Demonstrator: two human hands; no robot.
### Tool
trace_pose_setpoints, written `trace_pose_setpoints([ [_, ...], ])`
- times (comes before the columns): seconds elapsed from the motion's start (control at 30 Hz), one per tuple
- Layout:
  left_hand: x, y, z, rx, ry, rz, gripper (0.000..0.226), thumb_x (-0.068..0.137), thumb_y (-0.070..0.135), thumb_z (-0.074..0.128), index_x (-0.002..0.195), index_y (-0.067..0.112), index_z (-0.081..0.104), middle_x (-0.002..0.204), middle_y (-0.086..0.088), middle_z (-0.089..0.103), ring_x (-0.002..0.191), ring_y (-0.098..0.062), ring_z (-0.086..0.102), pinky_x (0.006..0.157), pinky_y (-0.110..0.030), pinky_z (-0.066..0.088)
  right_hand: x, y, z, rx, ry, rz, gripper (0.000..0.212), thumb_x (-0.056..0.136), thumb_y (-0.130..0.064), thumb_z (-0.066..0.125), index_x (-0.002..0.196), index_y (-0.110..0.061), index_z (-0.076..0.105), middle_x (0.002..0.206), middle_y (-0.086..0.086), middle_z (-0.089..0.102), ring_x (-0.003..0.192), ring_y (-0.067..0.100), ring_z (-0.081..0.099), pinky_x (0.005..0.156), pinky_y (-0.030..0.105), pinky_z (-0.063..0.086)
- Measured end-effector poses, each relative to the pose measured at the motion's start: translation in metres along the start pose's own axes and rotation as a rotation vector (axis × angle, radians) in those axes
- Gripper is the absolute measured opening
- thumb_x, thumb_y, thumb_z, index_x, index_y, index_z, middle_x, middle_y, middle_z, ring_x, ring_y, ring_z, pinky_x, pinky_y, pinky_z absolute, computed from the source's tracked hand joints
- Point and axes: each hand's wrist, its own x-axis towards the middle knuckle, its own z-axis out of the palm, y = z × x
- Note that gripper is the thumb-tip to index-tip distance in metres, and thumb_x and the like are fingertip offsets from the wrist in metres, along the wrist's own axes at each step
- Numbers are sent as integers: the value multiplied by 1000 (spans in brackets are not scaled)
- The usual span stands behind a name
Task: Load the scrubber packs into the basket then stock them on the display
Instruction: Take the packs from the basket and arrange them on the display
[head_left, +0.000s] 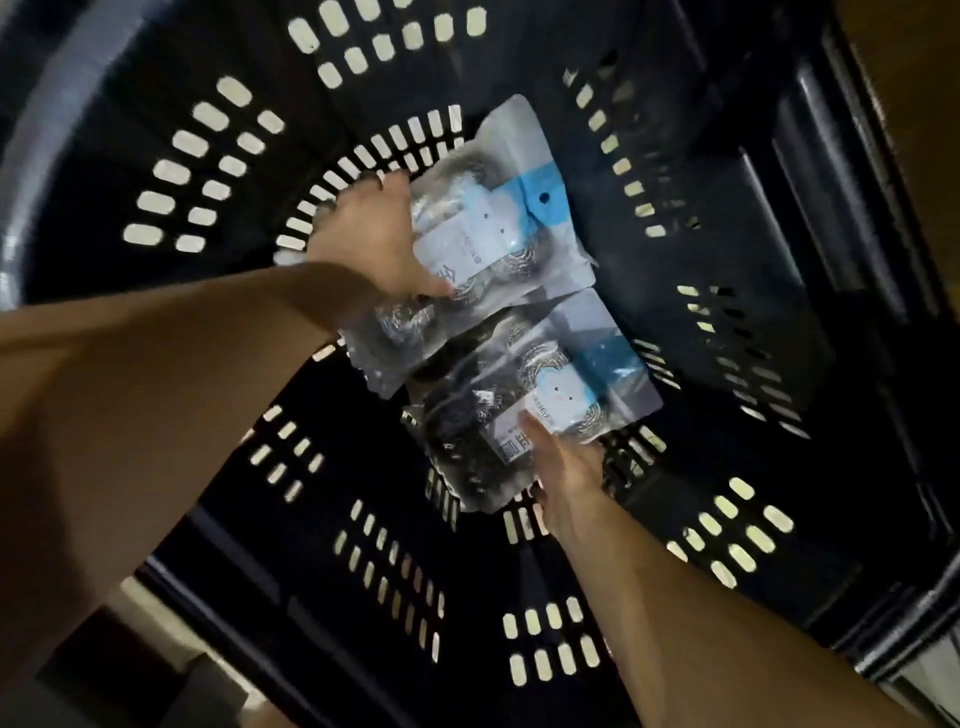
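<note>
Left hand: gripped the far scrubber pack at its left edge, thumb laid on top; pack held low inside the dark slotted basket. Near scrubber pack: clear wrap, blue header, steel scourers inside; its far edge touched the far pack; right hand pinched its near edge, thumb on top, fingers underneath.

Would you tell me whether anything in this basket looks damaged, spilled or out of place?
Nothing stands out. The upper scrubber pack, held by the left hand, touches the lower scrubber pack, held by the right hand, inside the basket; nothing looks spilled.
</note>
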Motion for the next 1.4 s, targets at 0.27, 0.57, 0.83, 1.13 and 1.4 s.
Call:
trace_pose_setpoints([
  [0.27,-53,-2,-41,-209,21,-41,56,69,42,83,103,20,44,93,2,58,82,-23,56,69,-37,47,-76,-22,-26,108,-68,-113,66,82,-19,82,138,-6,49,135,10,62,119,26,63,103,37,50],
  [0.57,-194,0,-179,-585,51,-17,80,59,34,94,126,14,53,106,7,66,97,-18,59,74,-21,47,-265,-47,-96,-3,-220,-281,38,85,-9,78,115,-16,56,110,4,69,87,14,66,73,26,53],
  [0.83,-359,52,-329,-954,292,-13,67,73,44,82,128,14,58,128,-3,62,113,-26,60,88,-32,43,-437,-71,-198,-107,-395,-715,49,83,-20,81,126,-25,57,115,-8,74,98,12,73,72,22,58],
  [1.13,-584,189,-435,-1335,400,221,28,75,21,82,86,2,66,68,-4,72,58,-15,62,57,-20,44,-593,-56,-398,19,-459,-1139,61,78,-35,82,132,-32,53,120,-15,69,107,5,67,93,28,52],
  [1.4,-706,420,-453,-1336,231,510,18,93,7,59,77,14,53,39,11,53,27,0,45,29,-8,30,-646,-30,-664,233,-208,-1259,36,83,-42,78,107,-35,52,116,-19,62,108,7,59,98,29,47],
])
